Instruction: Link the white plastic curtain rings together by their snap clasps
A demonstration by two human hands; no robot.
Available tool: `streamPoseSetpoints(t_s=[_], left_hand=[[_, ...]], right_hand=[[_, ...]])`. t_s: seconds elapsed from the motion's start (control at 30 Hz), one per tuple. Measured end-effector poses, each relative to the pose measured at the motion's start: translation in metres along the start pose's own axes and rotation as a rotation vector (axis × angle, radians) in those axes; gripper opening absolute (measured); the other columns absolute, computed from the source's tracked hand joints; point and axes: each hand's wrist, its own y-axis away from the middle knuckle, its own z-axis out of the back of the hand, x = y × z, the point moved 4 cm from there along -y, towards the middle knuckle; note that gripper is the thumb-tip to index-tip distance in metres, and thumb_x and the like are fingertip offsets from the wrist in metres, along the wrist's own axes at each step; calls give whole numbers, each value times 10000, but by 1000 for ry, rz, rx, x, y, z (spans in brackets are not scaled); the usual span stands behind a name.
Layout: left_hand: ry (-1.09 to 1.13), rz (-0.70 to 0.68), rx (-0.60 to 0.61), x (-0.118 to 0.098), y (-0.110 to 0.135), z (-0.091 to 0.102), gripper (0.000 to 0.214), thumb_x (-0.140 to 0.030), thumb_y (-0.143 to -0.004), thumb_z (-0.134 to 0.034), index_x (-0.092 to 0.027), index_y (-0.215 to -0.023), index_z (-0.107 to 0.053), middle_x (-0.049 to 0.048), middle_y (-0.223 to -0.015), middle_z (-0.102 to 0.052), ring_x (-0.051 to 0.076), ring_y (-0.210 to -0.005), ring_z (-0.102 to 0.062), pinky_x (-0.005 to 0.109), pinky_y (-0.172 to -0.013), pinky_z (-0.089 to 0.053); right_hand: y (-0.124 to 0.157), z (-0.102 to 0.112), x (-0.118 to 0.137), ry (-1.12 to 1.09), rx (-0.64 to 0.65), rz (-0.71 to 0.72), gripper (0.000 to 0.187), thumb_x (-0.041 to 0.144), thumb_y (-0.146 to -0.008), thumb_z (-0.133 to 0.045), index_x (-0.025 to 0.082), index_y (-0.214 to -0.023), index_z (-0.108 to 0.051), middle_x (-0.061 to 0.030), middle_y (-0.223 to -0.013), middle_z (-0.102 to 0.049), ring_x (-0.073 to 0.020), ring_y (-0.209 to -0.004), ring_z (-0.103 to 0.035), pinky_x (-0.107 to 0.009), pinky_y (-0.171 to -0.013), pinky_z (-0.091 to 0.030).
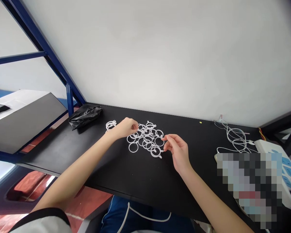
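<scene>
A loose heap of several white plastic rings (146, 138) lies on the black table (126, 171). My left hand (126, 127) rests at the heap's left edge, fingers curled in a pinch on one of the rings. At the heap's right edge, my right hand (176, 149) has thumb and forefinger pinched together beside a ring; whether it grips that ring I cannot tell. A small stack of white rings (111, 125) sits just left of my left hand.
A crumpled black plastic bag (85, 117) lies at the table's back left. Coiled white cables (235, 137) and a white-and-blue power strip (281, 161) sit at the right. A white wall stands behind the table; a blue metal frame (50, 58) rises at left.
</scene>
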Motion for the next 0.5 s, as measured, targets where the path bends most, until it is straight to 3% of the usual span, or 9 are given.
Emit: streamPoseSetpoints(t_s=[0.27, 0.5], left_hand=[[-104, 93, 12, 13, -11, -10, 93, -166, -730, -605, -159, -752, -695, 58, -805, -738, 179, -717, -663, 244, -632, -449], [-68, 73, 35, 13, -9, 7, 133, -175, -759, -613, -170, -797, -740, 38, -791, -758, 160, -726, -686, 223, -662, -471]], right_hand=[[1, -1, 2, 2, 12, -6, 217, 402, -768, -731, 189, -768, -688, -22, -794, -702, -81, -507, -544, -244, -522, -477], [1, -1, 0, 3, 15, -3, 215, 404, -775, -731, 192, -781, -689, -22, -800, -703, -82, -521, -544, -242, -528, -482]])
